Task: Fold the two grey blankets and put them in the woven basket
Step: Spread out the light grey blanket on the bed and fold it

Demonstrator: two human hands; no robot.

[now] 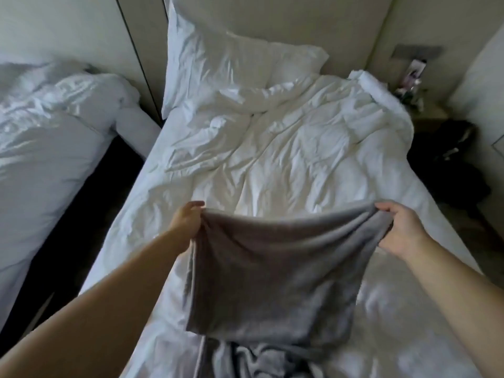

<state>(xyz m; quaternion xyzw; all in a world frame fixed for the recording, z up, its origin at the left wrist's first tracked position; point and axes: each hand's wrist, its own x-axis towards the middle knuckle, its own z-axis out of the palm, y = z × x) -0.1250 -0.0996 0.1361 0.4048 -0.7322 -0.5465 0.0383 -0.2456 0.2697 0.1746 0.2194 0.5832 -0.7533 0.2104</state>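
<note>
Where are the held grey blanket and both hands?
grey blanket [272,268]: head view, middle of the hanging panel.
left hand [187,221]: head view, back of the hand.
right hand [401,230]: head view, back of the hand.

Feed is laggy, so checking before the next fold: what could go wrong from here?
The held blanket hangs just over the crumpled blanket below, so they might tangle. The left hand and right hand pinch only its top corners; one could slip and spoil the fold.

Blanket [272,268] on bed [286,159] — pillow [218,66] behind, second bed [54,126] left.
</note>
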